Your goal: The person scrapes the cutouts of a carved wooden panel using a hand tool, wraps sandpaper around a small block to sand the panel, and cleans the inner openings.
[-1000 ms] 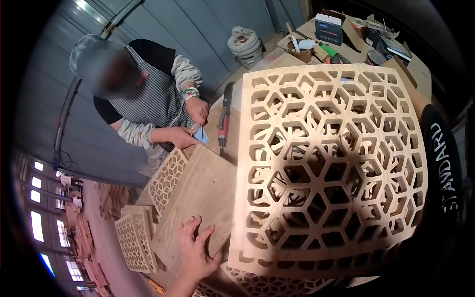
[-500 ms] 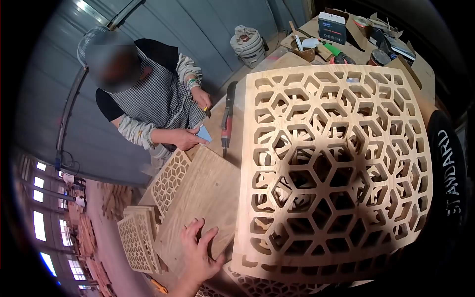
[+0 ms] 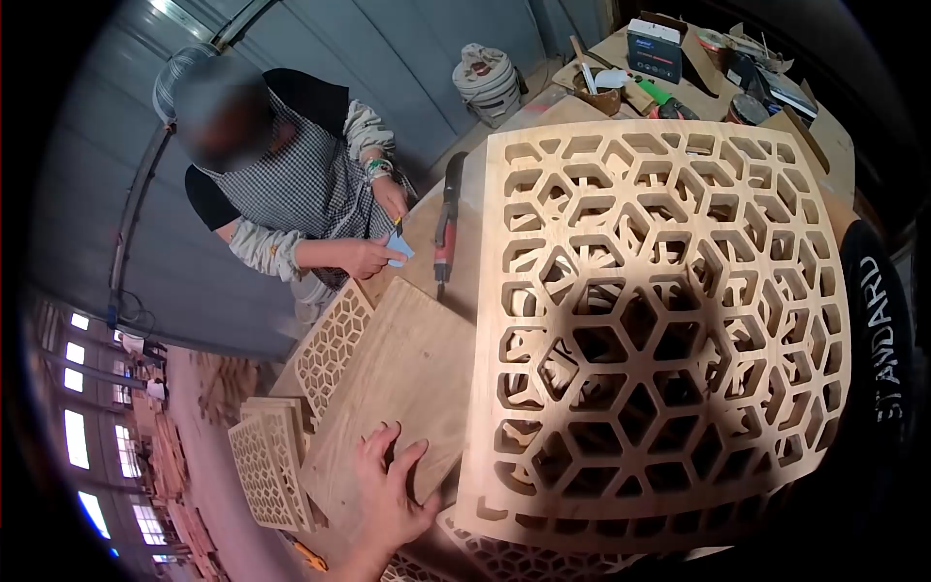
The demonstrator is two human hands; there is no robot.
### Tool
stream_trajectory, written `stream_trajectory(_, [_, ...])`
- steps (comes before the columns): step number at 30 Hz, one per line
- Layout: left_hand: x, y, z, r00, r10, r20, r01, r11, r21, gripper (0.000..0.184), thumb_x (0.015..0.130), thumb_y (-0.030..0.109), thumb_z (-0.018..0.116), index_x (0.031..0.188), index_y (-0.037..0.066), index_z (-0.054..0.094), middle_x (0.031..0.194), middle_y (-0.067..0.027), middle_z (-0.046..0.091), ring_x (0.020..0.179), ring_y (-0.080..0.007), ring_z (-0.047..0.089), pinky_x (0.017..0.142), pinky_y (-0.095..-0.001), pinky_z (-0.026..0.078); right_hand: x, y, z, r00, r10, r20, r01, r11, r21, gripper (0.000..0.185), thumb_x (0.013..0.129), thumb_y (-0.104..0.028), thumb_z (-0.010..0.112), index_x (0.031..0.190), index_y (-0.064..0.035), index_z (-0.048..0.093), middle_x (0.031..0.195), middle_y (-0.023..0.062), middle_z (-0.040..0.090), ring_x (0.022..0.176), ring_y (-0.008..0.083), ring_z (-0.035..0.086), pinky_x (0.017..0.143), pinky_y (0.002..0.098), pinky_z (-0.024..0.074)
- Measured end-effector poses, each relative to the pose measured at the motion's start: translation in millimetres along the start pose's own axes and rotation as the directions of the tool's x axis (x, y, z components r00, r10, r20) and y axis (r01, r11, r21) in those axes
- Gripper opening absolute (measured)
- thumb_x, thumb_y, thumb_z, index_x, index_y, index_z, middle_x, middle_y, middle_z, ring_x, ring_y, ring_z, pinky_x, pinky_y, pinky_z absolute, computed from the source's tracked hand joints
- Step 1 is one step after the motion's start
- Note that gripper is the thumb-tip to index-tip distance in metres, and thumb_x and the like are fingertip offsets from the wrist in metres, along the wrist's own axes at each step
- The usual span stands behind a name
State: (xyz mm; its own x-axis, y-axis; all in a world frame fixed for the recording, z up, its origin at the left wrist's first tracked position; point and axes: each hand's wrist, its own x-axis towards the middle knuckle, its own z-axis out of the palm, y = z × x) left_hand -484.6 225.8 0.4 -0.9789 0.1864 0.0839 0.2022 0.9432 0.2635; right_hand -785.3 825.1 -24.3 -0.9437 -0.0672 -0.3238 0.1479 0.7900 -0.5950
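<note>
My left hand [image 3: 393, 495] is open at the bottom, fingers spread over the lower part of a plain wooden board [image 3: 388, 359]. Its fingertips appear to rest on the board, though contact is hard to confirm. To its right lies a large wooden lattice panel [image 3: 630, 252] cut with hexagonal and diamond openings, over more cut pieces. A dark shadow covers the panel's lower middle. My right hand is out of view; only a dark sleeve with white lettering [image 3: 889, 339] shows at the right edge.
Across the bench a person [image 3: 301, 175] holds a blue piece [image 3: 400, 249] and a yellow tool [image 3: 399, 226]. A red-and-black power tool [image 3: 447, 223] lies between us. Smaller lattice panels [image 3: 267, 466] are stacked at left. A box [image 3: 654, 50] and a white bucket [image 3: 487, 87] stand behind.
The other person's yellow tool has come down to the blue piece, which has turned in their fingers. My left hand stays in place; the view has shifted slightly.
</note>
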Motion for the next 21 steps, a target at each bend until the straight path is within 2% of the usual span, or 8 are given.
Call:
stream_trajectory(8, [4, 3, -2, 1.000, 0.003, 0.002, -0.003, 1.000, 0.021, 0.070, 0.056, 0.016, 0.078, 0.123, 0.016, 0.056, 0.136, -0.0174, 0.041, 0.128, -0.0407, 0.040, 0.103, -0.0576, 0.029, 37, -14, 2, 0.999, -0.031, 0.022, 0.031, 0.999, -0.022, 0.013, 0.083, -0.014, 0.065, 0.086, -0.0029, 0.058, 0.073, 0.0009, 0.052, 0.072, 0.0076, 0.050, 0.062, 0.0311, 0.0430])
stream_trajectory(13, [6, 4, -5, 1.000, 0.009, 0.010, -0.009, 1.000, 0.012, 0.071, 0.057, 0.017, 0.079, 0.124, 0.017, 0.055, 0.136, -0.0169, 0.041, 0.128, -0.0407, 0.041, 0.103, -0.0580, 0.030, 82, -28, -11, 0.992, -0.124, 0.025, 0.126, 0.990, -0.062, 0.013, 0.083, -0.013, 0.066, 0.085, -0.0029, 0.057, 0.072, 0.0003, 0.051, 0.072, 0.0070, 0.049, 0.061, 0.0309, 0.0427])
stream_trajectory(14, [7, 3, -5, 1.000, 0.013, 0.008, -0.014, 1.000, 0.019, 0.071, 0.057, 0.017, 0.079, 0.124, 0.017, 0.055, 0.136, -0.0168, 0.042, 0.128, -0.0406, 0.041, 0.103, -0.0581, 0.030, 89, -28, -19, 0.984, -0.180, -0.012, 0.179, 0.982, -0.066, 0.013, 0.083, -0.013, 0.066, 0.085, -0.0029, 0.057, 0.071, 0.0002, 0.051, 0.072, 0.0069, 0.049, 0.061, 0.0309, 0.0426])
stream_trajectory(15, [6, 3, -6, 1.000, 0.015, 0.014, -0.015, 1.000, 0.021, 0.072, 0.057, 0.017, 0.079, 0.125, 0.017, 0.054, 0.137, -0.0167, 0.042, 0.128, -0.0404, 0.041, 0.103, -0.0582, 0.030, 80, -36, -24, 0.926, -0.356, -0.122, 0.346, 0.933, -0.095, 0.014, 0.081, -0.012, 0.066, 0.083, -0.0043, 0.054, 0.072, -0.0011, 0.047, 0.070, 0.0058, 0.047, 0.059, 0.0292, 0.0407])
stream_trajectory(17, [6, 4, -7, 1.000, 0.016, 0.025, -0.016, 1.000, 0.022, 0.073, 0.057, 0.017, 0.079, 0.126, 0.018, 0.054, 0.137, -0.0166, 0.042, 0.129, -0.0400, 0.040, 0.103, -0.0585, 0.029, 42, -58, -38, 0.919, -0.288, -0.268, 0.323, 0.941, 0.098, 0.014, 0.079, -0.011, 0.063, 0.086, -0.0055, 0.052, 0.076, -0.0014, 0.048, 0.069, 0.0059, 0.047, 0.058, 0.0266, 0.0398])
stream_trajectory(18, [7, 5, -9, 0.999, 0.014, 0.031, -0.014, 1.000, 0.020, 0.074, 0.058, 0.017, 0.079, 0.127, 0.018, 0.053, 0.137, -0.0165, 0.042, 0.129, -0.0397, 0.040, 0.104, -0.0583, 0.029, 10, -80, -43, 0.900, -0.300, -0.315, 0.389, 0.880, 0.273, 0.018, 0.081, -0.013, 0.063, 0.094, -0.0034, 0.055, 0.080, -0.0003, 0.055, 0.072, 0.0077, 0.051, 0.061, 0.0255, 0.0434])
stream_trajectory(20, [6, 6, -12, 0.999, 0.008, 0.042, -0.009, 1.000, 0.016, 0.074, 0.058, 0.017, 0.079, 0.128, 0.018, 0.053, 0.137, -0.0162, 0.042, 0.130, -0.0392, 0.040, 0.104, -0.0580, 0.029, -9, -83, -69, 0.855, -0.186, -0.484, 0.324, 0.920, 0.219, 0.018, 0.086, -0.018, 0.059, 0.100, -0.0056, 0.056, 0.069, -0.0027, 0.051, 0.048, 0.0051, 0.042, 0.042, 0.0204, 0.0325])
stream_trajectory(21, [5, 3, -8, 1.000, 0.025, 0.008, -0.025, 1.000, -0.008, 0.073, 0.059, 0.017, 0.079, 0.127, 0.017, 0.053, 0.137, -0.0160, 0.041, 0.130, -0.0381, 0.040, 0.105, -0.0580, 0.028, -14, -87, -78, 0.707, -0.261, -0.658, 0.457, 0.878, 0.143, 0.020, 0.088, -0.021, 0.060, 0.100, -0.0061, 0.056, 0.066, -0.0039, 0.049, 0.044, 0.0045, 0.038, 0.040, 0.0208, 0.0285])
